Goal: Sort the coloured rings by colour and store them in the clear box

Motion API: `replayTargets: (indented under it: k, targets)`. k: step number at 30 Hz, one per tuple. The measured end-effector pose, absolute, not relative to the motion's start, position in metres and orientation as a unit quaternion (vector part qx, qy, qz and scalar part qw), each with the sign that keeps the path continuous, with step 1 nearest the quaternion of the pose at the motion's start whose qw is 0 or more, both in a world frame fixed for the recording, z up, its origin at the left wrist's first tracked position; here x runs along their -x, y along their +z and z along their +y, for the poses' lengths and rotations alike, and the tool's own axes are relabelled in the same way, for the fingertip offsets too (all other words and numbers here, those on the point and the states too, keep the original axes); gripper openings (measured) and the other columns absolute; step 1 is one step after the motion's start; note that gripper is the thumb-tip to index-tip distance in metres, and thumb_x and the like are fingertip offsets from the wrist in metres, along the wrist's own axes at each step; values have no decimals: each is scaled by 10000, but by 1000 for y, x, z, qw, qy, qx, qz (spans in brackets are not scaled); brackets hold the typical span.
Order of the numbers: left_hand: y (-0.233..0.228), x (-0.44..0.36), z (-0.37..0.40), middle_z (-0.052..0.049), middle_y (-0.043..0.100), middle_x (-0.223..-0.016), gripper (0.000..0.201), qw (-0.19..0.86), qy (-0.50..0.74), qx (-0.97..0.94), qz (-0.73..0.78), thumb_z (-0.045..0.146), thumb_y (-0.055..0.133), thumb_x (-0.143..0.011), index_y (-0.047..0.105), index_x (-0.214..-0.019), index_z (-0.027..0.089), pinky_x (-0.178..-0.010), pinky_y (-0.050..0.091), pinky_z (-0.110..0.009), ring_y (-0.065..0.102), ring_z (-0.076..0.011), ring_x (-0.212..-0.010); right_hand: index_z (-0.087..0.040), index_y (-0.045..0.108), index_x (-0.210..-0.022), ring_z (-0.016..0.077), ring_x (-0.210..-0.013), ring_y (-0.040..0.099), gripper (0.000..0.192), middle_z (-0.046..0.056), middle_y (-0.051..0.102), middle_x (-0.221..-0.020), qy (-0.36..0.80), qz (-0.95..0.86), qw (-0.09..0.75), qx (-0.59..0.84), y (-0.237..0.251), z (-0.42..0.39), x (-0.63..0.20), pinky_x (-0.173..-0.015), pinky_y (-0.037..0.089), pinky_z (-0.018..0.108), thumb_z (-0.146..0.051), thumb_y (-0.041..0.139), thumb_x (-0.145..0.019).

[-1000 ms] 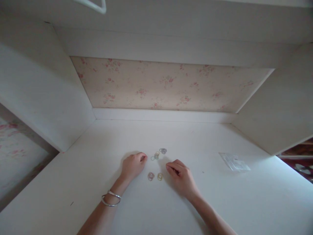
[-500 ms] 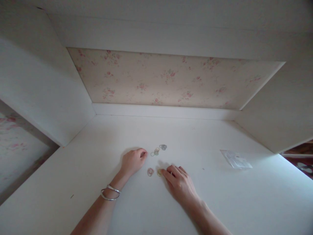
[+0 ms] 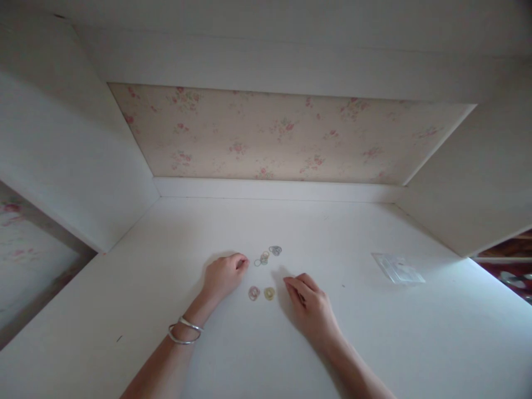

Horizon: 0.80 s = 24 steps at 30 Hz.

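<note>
Small thin rings that look like rubber bands lie in little heaps on the white tabletop (image 3: 233, 349). A pink heap (image 3: 254, 293) and a yellow heap (image 3: 269, 293) are side by side nearest me. Behind them sit a pale mixed heap (image 3: 263, 259) and a grey heap (image 3: 276, 251). My left hand (image 3: 223, 277) rests on the table left of the pale heap, its thumb and fingers curled together. To the right of the yellow heap, apart from it, my right hand (image 3: 311, 306) has its fingertips pinched. Anything inside either pinch is too small or hidden to see.
A clear plastic bag (image 3: 398, 269) lies on the right of the table. A small dark sliver (image 3: 119, 338) is at the left. White side panels (image 3: 457, 183) and a floral-papered back wall (image 3: 286, 138) enclose the table's far part.
My right hand has lifted off the yellow heap and drawn slightly right and up, uncovering that heap. The left hand stays by the pale heap. The whole view has shifted a little.
</note>
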<state>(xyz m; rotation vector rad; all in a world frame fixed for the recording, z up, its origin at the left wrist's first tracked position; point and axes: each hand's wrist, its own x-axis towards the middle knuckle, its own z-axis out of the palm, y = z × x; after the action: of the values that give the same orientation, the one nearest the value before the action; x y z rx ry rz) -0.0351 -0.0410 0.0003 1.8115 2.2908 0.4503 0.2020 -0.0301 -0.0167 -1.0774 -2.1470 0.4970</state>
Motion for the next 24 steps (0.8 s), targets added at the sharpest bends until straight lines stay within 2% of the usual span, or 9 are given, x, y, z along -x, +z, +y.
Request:
replayTargets:
  k: [5,12,16,24]
  targets:
    - [-2,41,-41,26,718,-893,303,123,177,-609,764,459,420,-859,676,-932,315,-651,393,-251,647,-177,-816,-205,672,-886,119,-637,545,297,32,593,-796,253,-744,369,496,-14,-19,-203,-598,409,231,-356,417,-905]
    - [7,40,-14,-31,717,-897,346,238,241,-640,690,435,474,-820,698,-923,193,-683,436,-212,644,-164,-810,-205,682,-856,125,-656,549,291,30,595,-804,263,-729,372,511,-15,-13,-207,-624,404,233,-347,428,-880]
    - [14,28,15,-14,721,-904,313,210,155,-692,673,422,492,-806,707,-904,217,-684,429,-188,646,-146,-821,-204,677,-842,120,-652,540,259,24,590,-798,267,-732,377,502,-18,-11,-208,-617,395,227,-315,444,-869]
    - [15,26,58,-56,725,-829,260,175,74,-690,699,431,647,-641,731,-779,228,-633,423,-233,651,-198,-755,-202,686,-840,122,-660,542,257,25,592,-788,270,-720,394,503,-18,-11,-209,-623,397,221,-282,443,-856]
